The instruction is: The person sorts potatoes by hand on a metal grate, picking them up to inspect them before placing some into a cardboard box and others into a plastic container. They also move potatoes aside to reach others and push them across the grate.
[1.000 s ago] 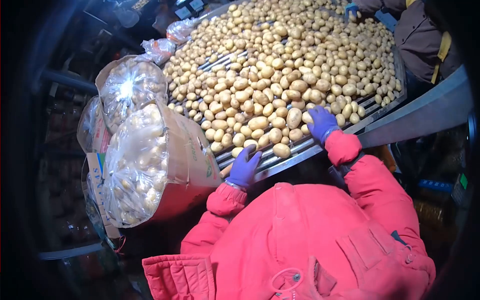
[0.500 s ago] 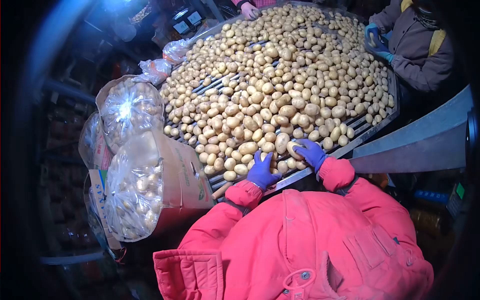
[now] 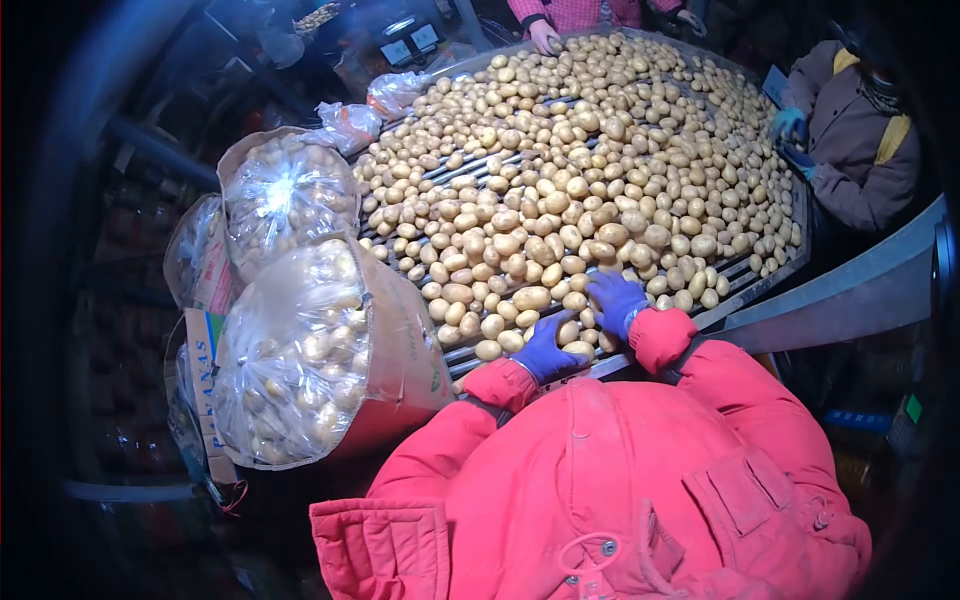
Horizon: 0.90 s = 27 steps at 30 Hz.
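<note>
Pale potatoes (image 3: 532, 298) lie heaped on a slatted metal sorting table (image 3: 745, 285). Both of my hands wear purple gloves at the table's near edge. My left hand (image 3: 545, 350) rests among the nearest potatoes, with thumb and fingers apart and a few potatoes between them. Slightly farther forward and to the right, my right hand (image 3: 616, 300) reaches over the heap with its fingers stretched out onto potatoes. No potato shows clearly in its grip, and its palm side is hidden.
Cardboard boxes (image 3: 405, 330) lined with clear plastic bags (image 3: 300, 350) of potatoes stand at the left. Knotted bags (image 3: 350, 127) lie beyond them. A person with teal gloves (image 3: 790, 128) works at the right, another person's hand (image 3: 544, 37) at the far side. A metal chute (image 3: 840, 300) slopes at right.
My right hand has moved off the large potato it was holding and now reaches over the heap. My left hand stays near the edge. The whole view has shifted slightly.
</note>
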Tool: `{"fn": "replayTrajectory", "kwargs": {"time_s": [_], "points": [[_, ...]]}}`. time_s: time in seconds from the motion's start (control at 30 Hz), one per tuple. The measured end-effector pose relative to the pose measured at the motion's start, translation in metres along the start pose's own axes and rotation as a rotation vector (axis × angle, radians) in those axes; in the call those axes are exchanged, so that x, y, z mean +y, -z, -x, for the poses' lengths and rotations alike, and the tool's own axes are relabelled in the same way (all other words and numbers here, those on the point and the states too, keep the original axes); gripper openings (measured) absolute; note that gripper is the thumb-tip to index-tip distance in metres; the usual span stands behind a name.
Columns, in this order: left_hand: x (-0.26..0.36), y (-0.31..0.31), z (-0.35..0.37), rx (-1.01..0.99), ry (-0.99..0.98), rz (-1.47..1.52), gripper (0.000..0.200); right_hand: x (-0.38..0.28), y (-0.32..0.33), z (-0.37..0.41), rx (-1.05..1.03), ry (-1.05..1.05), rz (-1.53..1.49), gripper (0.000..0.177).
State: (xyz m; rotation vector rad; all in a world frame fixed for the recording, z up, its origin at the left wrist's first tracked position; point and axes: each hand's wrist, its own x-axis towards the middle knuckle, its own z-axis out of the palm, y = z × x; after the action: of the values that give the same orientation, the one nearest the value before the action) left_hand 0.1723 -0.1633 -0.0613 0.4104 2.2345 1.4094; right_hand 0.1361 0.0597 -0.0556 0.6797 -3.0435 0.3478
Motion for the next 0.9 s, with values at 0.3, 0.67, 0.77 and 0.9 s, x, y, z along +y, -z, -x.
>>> {"fn": "replayTrajectory", "kwargs": {"time_s": [0.3,0.67,0.77,0.9], "points": [[0.044,0.067,0.023,-0.100,-0.115,1.635,0.067,0.001,0.023,-0.009,-0.301,-0.133,0.145,0.062],[0.062,0.071,0.014,0.378,-0.490,0.132,0.066,-0.014,0.087,-0.001,-0.427,-0.614,-2.164,0.049],[0.079,0.064,0.012,0.126,-0.283,1.063,0.067,-0.002,0.063,0.004,-0.402,-0.609,-2.244,0.052],[0.075,0.051,-0.006,-0.013,0.021,1.212,0.061,-0.030,0.088,0.025,-0.200,-0.453,-1.806,0.045]]}}
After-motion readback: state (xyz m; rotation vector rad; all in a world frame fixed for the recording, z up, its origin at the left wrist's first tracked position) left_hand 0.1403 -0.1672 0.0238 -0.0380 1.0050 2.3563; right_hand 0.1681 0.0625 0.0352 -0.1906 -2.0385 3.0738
